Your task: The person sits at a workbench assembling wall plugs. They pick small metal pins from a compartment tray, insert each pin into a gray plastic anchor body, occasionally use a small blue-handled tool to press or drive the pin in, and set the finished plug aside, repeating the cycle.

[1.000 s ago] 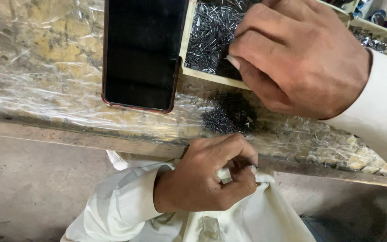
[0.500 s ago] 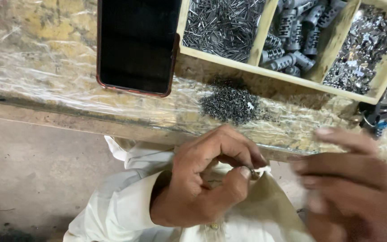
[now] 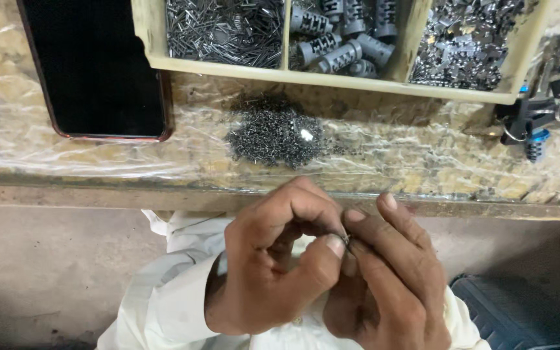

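Hands meet low in the picture, at about 6 o'clock, right over your lap. Your left hand [image 3: 273, 266] is curled up, with its thumb pressed against the tip of your right hand [image 3: 384, 279]. Between those fingers [image 3: 335, 245] sits a tiny metal piece [image 3: 345, 240], pinched tight from both sides. It is so small that you need both hands close together to hold it steady. You cannot see what kind of piece it is; most of it is hidden. Both hands are closed on it, with no gap showing. Just above your hands, at 12 o'clock from them, lies a little heap of thin dark pins [image 3: 275, 135] on the counter [image 3: 390, 162]. The heap is near the counter's front edge, so it is easy to reach. Clear plastic wrap covers the counter, and the pins rest on top of it. Farther up is a pale wooden tray [image 3: 332, 79] with three boxes in a row. Long thin pins fill the left box, grey ridged tubes [image 3: 341, 39] the middle one, and shiny bits the right one, so each kind stays apart. A dark phone [image 3: 95, 71] lies flat at 10 o'clock, away from the parts. Some black and blue clips [image 3: 542, 113] sit at 2 o'clock.
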A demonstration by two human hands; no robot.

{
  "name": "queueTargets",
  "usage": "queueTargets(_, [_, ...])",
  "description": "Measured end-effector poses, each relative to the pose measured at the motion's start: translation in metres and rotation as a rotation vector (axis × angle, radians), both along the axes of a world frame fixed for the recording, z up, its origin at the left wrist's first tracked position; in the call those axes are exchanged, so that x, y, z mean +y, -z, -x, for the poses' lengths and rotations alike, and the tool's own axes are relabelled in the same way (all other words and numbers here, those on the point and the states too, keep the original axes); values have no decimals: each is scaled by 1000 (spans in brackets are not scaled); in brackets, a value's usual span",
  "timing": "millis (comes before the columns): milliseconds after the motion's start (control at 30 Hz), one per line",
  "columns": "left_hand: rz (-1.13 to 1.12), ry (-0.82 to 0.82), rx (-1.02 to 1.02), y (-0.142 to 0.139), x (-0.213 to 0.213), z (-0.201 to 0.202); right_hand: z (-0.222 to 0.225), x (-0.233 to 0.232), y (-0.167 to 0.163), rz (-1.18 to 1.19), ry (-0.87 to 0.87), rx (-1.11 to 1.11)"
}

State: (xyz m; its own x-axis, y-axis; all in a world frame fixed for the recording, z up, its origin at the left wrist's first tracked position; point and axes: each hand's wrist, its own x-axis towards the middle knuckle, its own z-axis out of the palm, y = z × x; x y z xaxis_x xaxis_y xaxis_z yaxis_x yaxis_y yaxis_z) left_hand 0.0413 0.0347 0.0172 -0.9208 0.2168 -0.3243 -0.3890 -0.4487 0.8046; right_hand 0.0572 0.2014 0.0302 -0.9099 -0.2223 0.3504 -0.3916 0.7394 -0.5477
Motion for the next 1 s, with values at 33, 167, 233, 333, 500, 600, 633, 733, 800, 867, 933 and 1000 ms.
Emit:
queueTargets(33, [15, 20, 39, -1, 0, 1, 4, 1, 0, 17, 3, 3])
queueTargets(167, [73, 43, 115, 2, 0, 2, 10, 3, 4, -9, -153, 56])
queueTargets(233, [121, 34, 147, 4, 1, 0, 7, 2, 7, 12, -92, 62])
queueTargets(333, [151, 10, 186, 7, 2, -7, -1, 1, 10, 42, 20, 33])
queueTargets(500, [122, -35, 111, 7, 2, -13, -7, 11, 11, 71, -73, -179])
queueTargets(600, [269, -33, 205, 9, 1, -11, -3, 20, 8, 515, -4, -483])
queueTargets(633, [259, -13, 196, 10, 1, -10, 0, 22, 7, 745, 4, -579])
queueTargets(733, [257, 26, 164, 13, 0, -9, 13, 22, 4, 577, -136, -445])
queueTargets(800, [230, 57, 153, 14, -1, -8, 19, 14, 0, 382, -99, -256])
queueTargets(867, [263, 86, 215, 14, -2, -6, 32, 10, -7, 341, -168, -309])
queueTargets(933, [247, 105, 187, 12, -3, -5, 52, 15, -19, 453, -334, -614])
queueTargets(1000, [197, 88, 110, 9, -5, -2, 54, -3, -29, 609, -139, -626])
